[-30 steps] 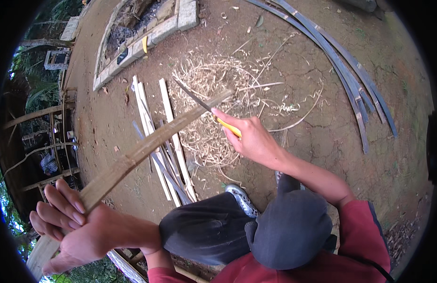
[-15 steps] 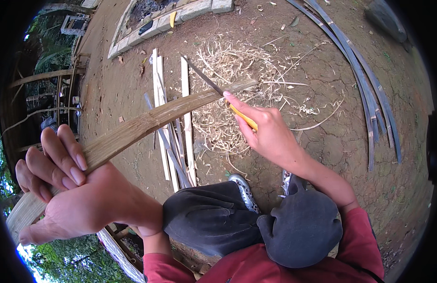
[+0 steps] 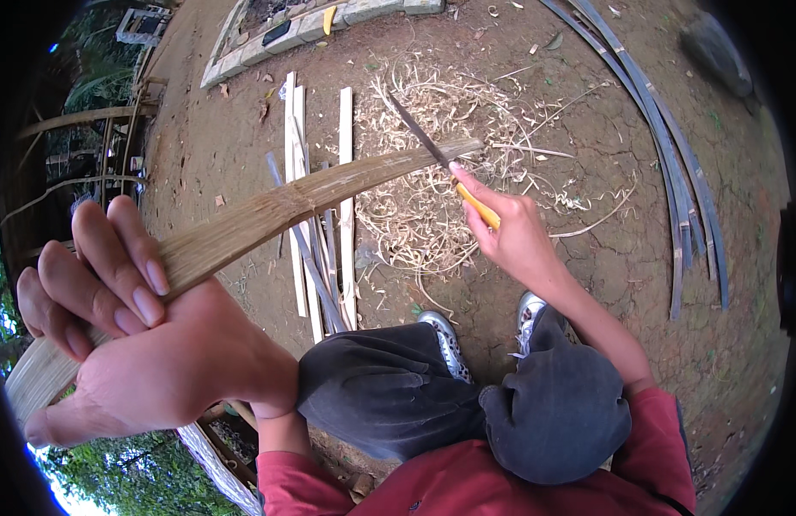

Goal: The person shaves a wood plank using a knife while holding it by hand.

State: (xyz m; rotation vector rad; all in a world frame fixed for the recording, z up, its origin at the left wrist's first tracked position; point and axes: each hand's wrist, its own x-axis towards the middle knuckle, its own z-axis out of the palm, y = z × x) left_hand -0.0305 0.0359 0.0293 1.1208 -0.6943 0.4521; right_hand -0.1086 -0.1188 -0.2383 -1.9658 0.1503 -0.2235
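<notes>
A long bamboo strip (image 3: 269,206) slants up from the lower left toward the middle of the view. My left hand (image 3: 149,335) is wrapped round its near part, fingers curled over the edge. My right hand (image 3: 514,232) grips a knife (image 3: 480,205) by its yellow handle. The dark blade crosses the strip close to its far tip, pointing up and to the left. Most of the handle's lower end is hidden in my palm.
Curly shavings (image 3: 407,215) cover the ground beyond my feet. Pale split strips (image 3: 346,172) lie left of them, and long dark strips (image 3: 664,146) curve along the right. A rock (image 3: 716,56) sits far right. A stone border (image 3: 303,36) with a phone (image 3: 277,33) runs across the back.
My right hand has slid the knife to the right along the strip, toward its far tip. My left hand keeps its grip in nearly the same place.
</notes>
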